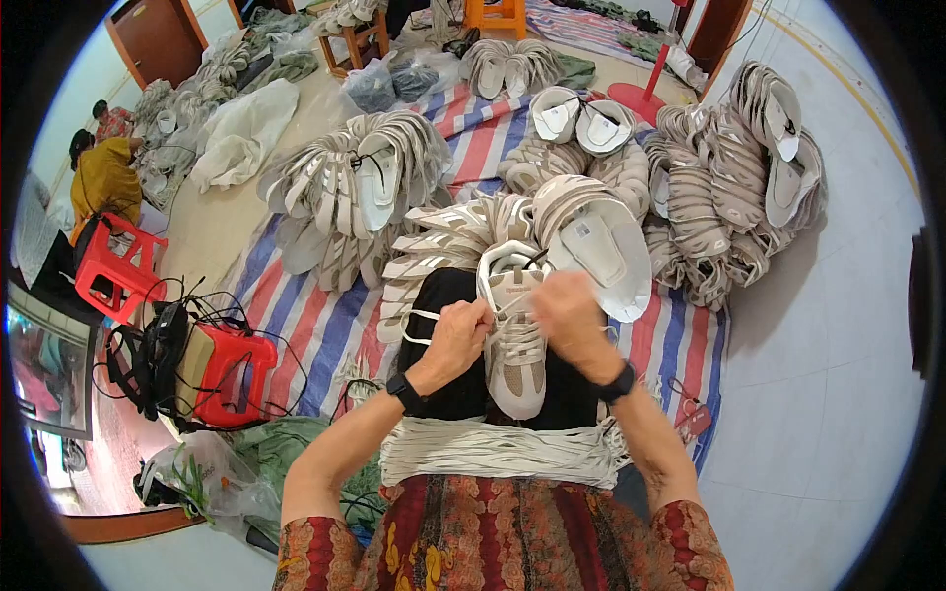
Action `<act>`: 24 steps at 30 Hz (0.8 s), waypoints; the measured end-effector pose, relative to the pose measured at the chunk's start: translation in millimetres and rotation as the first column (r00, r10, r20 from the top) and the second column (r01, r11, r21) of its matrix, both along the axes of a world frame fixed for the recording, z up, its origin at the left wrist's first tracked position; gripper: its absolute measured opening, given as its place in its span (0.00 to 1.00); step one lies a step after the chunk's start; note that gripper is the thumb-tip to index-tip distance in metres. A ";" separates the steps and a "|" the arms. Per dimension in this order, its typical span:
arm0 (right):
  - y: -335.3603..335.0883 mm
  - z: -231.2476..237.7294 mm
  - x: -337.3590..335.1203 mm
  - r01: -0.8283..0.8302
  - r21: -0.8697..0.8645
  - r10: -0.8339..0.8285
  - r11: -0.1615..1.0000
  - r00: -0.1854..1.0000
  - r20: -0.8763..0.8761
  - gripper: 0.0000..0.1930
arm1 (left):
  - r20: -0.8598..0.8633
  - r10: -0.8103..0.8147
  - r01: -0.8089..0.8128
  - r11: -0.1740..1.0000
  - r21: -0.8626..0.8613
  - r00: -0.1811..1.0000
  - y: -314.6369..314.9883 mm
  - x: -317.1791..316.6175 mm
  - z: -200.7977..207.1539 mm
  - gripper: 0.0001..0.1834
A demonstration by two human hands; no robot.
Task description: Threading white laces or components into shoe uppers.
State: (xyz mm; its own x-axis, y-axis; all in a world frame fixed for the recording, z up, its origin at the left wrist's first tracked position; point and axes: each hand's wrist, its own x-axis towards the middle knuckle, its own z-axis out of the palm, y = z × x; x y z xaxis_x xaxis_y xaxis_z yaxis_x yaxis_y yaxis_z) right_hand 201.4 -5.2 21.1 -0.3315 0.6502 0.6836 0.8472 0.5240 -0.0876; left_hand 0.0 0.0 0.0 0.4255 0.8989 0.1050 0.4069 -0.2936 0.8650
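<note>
A beige and white sneaker upper (518,369) lies on the black cloth (443,379) over my lap, toe toward me, partly laced. At its left edge, my left hand (455,340) is closed, fingers pinched on a white shoelace (422,315) that loops out beside it. My right hand (572,315), slightly blurred, is curled closed at the upper's right side; what its fingers hold is hidden. A thick bundle of white laces (503,451) lies across my lap, nearest my body. Just beyond my hands, more shoe uppers (596,251) stand nested in a row.
Tied bundles of uppers (379,182) stand on a striped sheet (296,335), with another heap (724,187) against the right wall. At left are red stools (236,374), tangled black cords (212,310) and a plastic bag (212,473). A person in yellow (103,177) sits at far left.
</note>
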 end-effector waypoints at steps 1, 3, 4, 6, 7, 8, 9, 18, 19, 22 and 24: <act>3.9 12.0 27.4 0.109 0.159 -0.110 0.981 0.994 -0.008 0.05 | -0.123 -0.056 0.083 0.970 0.227 0.991 4.4 -4.9 -5.2 0.02; -5.9 47.6 112.0 0.401 0.014 -0.391 0.916 0.900 -0.195 0.02 | -0.246 -0.072 0.168 0.904 0.393 0.966 -15.7 -7.6 -8.0 0.03; -9.7 57.9 149.6 0.567 -0.015 -0.556 0.824 0.801 -0.222 0.03 | -0.259 -0.127 0.221 0.900 0.376 0.957 -14.7 -8.6 -3.1 0.02; -5.2 48.3 200.1 0.786 -0.101 -0.790 0.610 0.593 -0.155 0.05 | -0.295 -0.174 0.277 0.893 0.355 0.939 0.7 -11.9 -8.4 0.02; -2.6 38.4 195.3 0.787 -0.104 -0.791 0.609 0.592 -0.155 0.05 | -0.297 -0.176 0.279 0.893 0.354 0.939 1.7 -15.0 -8.8 0.02; -1.1 25.0 187.0 0.694 -0.061 -0.696 0.717 0.718 -0.012 0.05 | -0.335 -0.194 0.316 0.877 0.361 0.922 2.9 -18.5 -8.7 0.02; -1.8 17.2 172.7 0.578 -0.043 -0.568 0.815 0.811 0.138 0.05 | -0.372 -0.209 0.349 0.864 0.363 0.904 1.4 -21.3 -6.8 0.02; -6.7 1.6 7.9 -0.112 -0.220 0.124 0.969 0.991 0.044 0.05 | 0.071 -0.153 0.158 0.984 -0.079 0.986 -7.4 -23.4 13.3 0.02; -6.6 4.4 7.4 -0.103 -0.198 0.113 0.975 0.993 0.040 0.05 | 0.243 -0.061 0.133 0.947 -0.293 0.968 -6.7 -26.0 8.5 0.05; -4.8 22.4 20.1 -0.020 -0.189 0.015 0.982 1.000 -0.025 0.04 | 0.444 0.116 0.176 0.807 -0.563 0.889 -9.5 -23.8 3.3 0.11; -2.9 38.5 30.0 -0.011 -0.220 -0.006 0.975 0.997 -0.073 0.04 | 0.519 0.166 0.254 0.724 -0.642 0.838 -9.9 -16.2 1.8 0.12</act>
State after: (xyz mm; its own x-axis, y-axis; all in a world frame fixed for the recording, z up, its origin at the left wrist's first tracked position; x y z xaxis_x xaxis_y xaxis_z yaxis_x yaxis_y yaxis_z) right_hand 231.4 -8.1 59.6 -0.2878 0.7868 0.5460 0.8328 0.4871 -0.2628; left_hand -16.2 -9.9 1.8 0.5343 0.7915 -0.2968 -0.1509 0.4348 0.8878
